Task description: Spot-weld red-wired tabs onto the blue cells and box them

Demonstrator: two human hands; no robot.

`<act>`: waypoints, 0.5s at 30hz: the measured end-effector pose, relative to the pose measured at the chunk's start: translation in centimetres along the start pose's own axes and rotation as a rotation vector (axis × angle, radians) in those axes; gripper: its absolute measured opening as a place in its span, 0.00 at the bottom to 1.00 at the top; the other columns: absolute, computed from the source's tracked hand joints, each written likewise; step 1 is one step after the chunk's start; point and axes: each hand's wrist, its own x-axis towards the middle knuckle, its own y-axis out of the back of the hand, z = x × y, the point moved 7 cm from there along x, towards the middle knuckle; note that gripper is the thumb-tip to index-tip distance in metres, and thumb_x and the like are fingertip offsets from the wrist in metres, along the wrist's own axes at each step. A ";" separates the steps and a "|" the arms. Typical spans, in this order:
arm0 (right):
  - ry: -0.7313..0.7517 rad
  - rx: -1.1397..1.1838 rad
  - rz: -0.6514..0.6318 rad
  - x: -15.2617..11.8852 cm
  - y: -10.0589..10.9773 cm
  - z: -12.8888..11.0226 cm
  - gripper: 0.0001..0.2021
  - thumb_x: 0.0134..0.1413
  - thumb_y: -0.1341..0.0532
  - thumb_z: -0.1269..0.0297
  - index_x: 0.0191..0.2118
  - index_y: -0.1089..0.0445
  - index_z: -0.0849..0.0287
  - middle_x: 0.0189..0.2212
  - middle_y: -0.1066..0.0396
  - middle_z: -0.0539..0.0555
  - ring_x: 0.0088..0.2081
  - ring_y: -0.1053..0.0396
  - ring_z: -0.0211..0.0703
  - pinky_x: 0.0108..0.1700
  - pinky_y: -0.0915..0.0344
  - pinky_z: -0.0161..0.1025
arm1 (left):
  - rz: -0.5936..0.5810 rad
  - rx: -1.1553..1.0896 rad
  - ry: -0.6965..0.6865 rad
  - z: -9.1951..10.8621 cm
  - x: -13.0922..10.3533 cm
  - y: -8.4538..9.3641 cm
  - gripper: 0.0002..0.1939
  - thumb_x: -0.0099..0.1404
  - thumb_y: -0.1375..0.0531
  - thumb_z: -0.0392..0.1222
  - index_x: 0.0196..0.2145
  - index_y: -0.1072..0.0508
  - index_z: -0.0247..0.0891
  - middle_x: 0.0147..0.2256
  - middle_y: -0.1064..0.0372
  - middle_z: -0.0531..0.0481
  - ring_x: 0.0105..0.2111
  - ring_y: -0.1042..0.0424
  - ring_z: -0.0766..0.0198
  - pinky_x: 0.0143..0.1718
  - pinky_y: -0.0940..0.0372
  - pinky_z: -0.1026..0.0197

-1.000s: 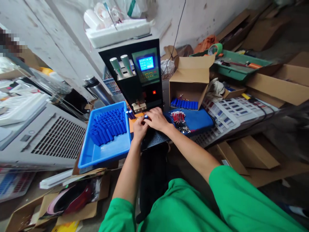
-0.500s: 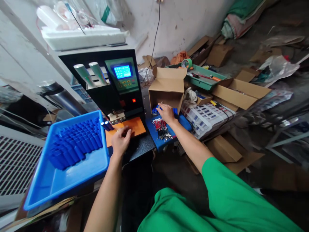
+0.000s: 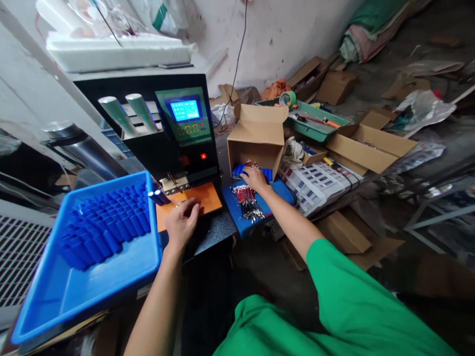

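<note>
My left hand [image 3: 180, 222] is low over the orange board [image 3: 208, 199] in front of a black machine. Its fingers close on a pair of blue cylindrical batteries [image 3: 159, 198] at the board's left end; the fingertips are partly hidden. To the right, my right hand [image 3: 255, 179] reaches to the mouth of a cardboard box [image 3: 256, 134], fingers stretched out over blue batteries [image 3: 266, 173] lying inside. Just below that hand, a bundle of red and black wires [image 3: 247, 200] with white ends lies on a blue surface [image 3: 234, 217]. More blue batteries [image 3: 107, 217] stand packed in a blue basin [image 3: 85, 296].
The black machine [image 3: 148, 155] has a lit blue screen [image 3: 184, 110] and carries a white foam tray [image 3: 118, 52]. A steel flask [image 3: 83, 148] stands behind the basin. On the right are a green tray [image 3: 315, 126], a white plastic crate [image 3: 308, 185] and an open carton [image 3: 371, 146].
My right hand has lowered at the box, and the blue batteries it held now lie among the others inside. My left hand stays by the battery pair. The view has shifted slightly.
</note>
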 end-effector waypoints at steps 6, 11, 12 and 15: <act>-0.053 0.088 0.023 0.0 0.8 -0.3 0.15 0.67 0.44 0.63 0.49 0.23 0.64 0.51 0.23 0.63 0.55 0.29 0.50 0.63 0.42 0.44 | 0.003 -0.001 -0.006 0.1 0.0 0.1 0.18 0.65 0.41 0.55 0.44 0.21 0.41 0.38 0.21 0.46 0.35 0.23 0.57 0.41 0.30 0.55; -0.098 0.302 0.285 -1.6 4.3 0.3 0.19 0.69 0.50 0.65 0.54 0.26 0.63 0.54 0.25 0.63 0.57 0.30 0.45 0.60 0.38 0.40 | 0.011 -0.019 0.009 0.2 0.0 0.1 0.19 0.64 0.41 0.56 0.43 0.21 0.40 0.37 0.21 0.46 0.34 0.23 0.57 0.40 0.30 0.56; -0.121 0.324 0.323 -2.1 4.9 0.7 0.18 0.68 0.49 0.64 0.53 0.26 0.63 0.53 0.25 0.63 0.56 0.29 0.45 0.59 0.37 0.39 | 0.013 -0.018 0.014 0.2 0.0 0.1 0.19 0.64 0.41 0.56 0.43 0.21 0.40 0.37 0.21 0.46 0.34 0.23 0.57 0.40 0.30 0.56; -0.230 0.346 0.271 -3.5 5.3 1.9 0.14 0.64 0.45 0.64 0.46 0.24 0.63 0.43 0.21 0.61 0.47 0.25 0.46 0.53 0.33 0.40 | 0.015 -0.017 0.017 0.2 0.1 0.1 0.20 0.64 0.41 0.56 0.42 0.20 0.39 0.36 0.21 0.46 0.33 0.23 0.57 0.39 0.31 0.57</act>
